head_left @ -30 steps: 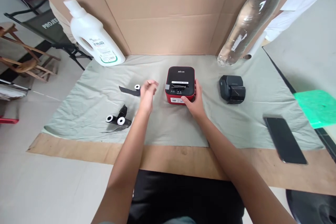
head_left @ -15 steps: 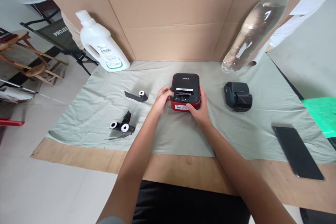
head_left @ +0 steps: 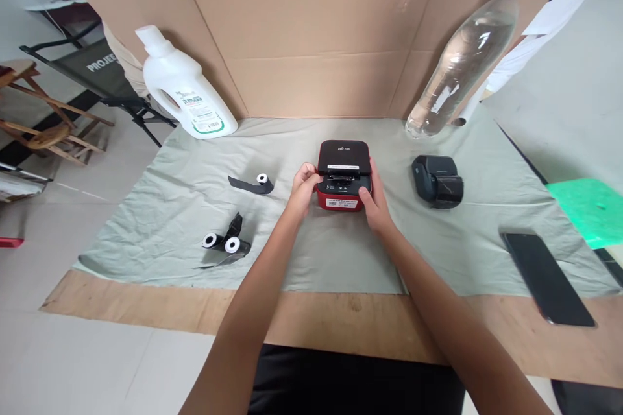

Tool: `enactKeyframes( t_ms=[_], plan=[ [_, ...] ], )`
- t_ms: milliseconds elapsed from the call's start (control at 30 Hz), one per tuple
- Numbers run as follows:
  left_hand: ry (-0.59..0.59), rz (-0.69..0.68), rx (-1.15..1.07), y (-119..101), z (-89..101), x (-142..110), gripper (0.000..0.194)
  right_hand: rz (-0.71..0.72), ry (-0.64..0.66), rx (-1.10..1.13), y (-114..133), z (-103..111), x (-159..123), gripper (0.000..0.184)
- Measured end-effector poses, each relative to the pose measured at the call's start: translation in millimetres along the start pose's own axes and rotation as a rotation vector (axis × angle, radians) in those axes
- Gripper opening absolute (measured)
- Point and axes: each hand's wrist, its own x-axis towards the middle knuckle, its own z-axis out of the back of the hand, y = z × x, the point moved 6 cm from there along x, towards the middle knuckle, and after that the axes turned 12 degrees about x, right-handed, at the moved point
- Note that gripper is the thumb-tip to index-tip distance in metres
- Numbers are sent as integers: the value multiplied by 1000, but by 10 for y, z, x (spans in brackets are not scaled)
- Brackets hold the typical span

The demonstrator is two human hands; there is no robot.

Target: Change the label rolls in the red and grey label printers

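Observation:
A small red and black receipt printer (head_left: 343, 175) sits on the cloth between my hands, its black lid slightly raised at the front. My left hand (head_left: 304, 188) grips its left side, fingers curled and thumb on the front left corner of the top. On the other side, my right hand (head_left: 377, 201) wraps the printer, thumb over the front edge. To the left lies a black paper roll (head_left: 263, 184) with a loose tail. Nearer to me are two more black rolls (head_left: 226, 244). A black portable printer (head_left: 438, 181) rests to the right.
A white detergent bottle (head_left: 187, 94) stands back left and a clear bottle with a blue cap (head_left: 467, 55) back right. Behind them rises a cardboard panel (head_left: 316, 78). A phone (head_left: 548, 279) lies front right, near a green sheet (head_left: 586, 211). Grey-green cloth (head_left: 160, 233) covers the wooden board (head_left: 331, 318).
My left hand has come in from the left and taken hold of the printer's left side. The printer's lid has lifted a little at the front. My right hand stays on the printer.

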Motion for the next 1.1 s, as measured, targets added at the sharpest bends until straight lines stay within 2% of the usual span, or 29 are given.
enactKeyframes(
  t_ms=[133, 300, 367, 433, 500, 600, 667, 733, 800, 867, 933, 1000, 1100],
  plan=[
    [4, -44, -28, 106, -5, 10, 31, -20, -6, -16, 26, 39, 187, 79],
    [-51, -105, -161, 233, 13, -65, 53, -90, -53, -17, 36, 163, 585, 84],
    [-34, -131, -190, 243, 3, -86, 57, -72, -52, -71, 85, 222, 713, 76],
    [-12, -144, -200, 240, -7, -89, 56, -69, -36, -175, 133, 268, 809, 60],
    [-5, -145, -207, 241, -6, -79, 57, -74, 57, -313, 176, 240, 906, 42],
    [-6, -145, -214, 259, -1, -56, 57, -67, 341, -533, 242, 22, 1085, 25],
    [-11, -153, -214, 280, 7, -41, 57, -129, 562, -723, 252, -181, 1192, 23],
    [-15, -160, -215, 302, 15, -28, 56, -249, 777, -941, 236, -371, 1249, 25],
    [-15, -161, -217, 319, 20, -18, 56, -334, 908, -1129, 245, -516, 1274, 25],
    [-7, -159, -217, 321, 18, -12, 55, -357, 945, -1228, 271, -623, 1284, 21],
    [-1, -156, -219, 311, 15, -9, 56, -347, 929, -1234, 295, -665, 1277, 18],
    [1, -154, -225, 297, 13, -8, 56, -302, 893, -1156, 341, -636, 1256, 17],
    [-3, -148, -247, 289, 16, -2, 54, -202, 790, -972, 523, -471, 1202, 20]
  ],
)
